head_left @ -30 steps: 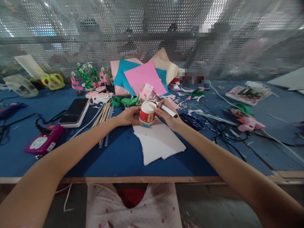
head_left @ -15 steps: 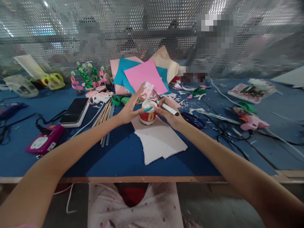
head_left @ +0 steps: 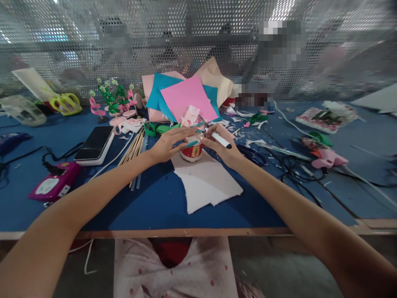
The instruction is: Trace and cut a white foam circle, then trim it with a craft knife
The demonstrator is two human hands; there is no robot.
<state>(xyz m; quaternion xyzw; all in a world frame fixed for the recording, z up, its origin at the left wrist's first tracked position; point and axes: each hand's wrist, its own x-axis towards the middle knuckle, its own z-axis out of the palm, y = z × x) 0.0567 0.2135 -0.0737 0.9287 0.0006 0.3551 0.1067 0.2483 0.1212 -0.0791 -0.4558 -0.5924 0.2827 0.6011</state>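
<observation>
A small red jar with a white lid (head_left: 192,152) stands on white foam sheets (head_left: 206,183) on the blue table. My left hand (head_left: 170,143) lies over the jar's top with fingers stretched out flat, a small teal strip (head_left: 192,143) under its fingertips. My right hand (head_left: 221,145) rests against the jar's right side, fingers closed round a white marker with a black cap (head_left: 221,140).
Coloured paper sheets (head_left: 186,97) are piled behind the jar. A phone (head_left: 95,143), wooden sticks (head_left: 134,149) and a magenta device (head_left: 50,186) lie to the left. Scissors (head_left: 252,156), cables and a pink glue gun (head_left: 327,158) lie to the right. A perforated metal screen (head_left: 198,45) closes the back.
My left hand let go of the jar's side, rose with fingers spread, then came down flat over the lid. The right hand stayed with the marker.
</observation>
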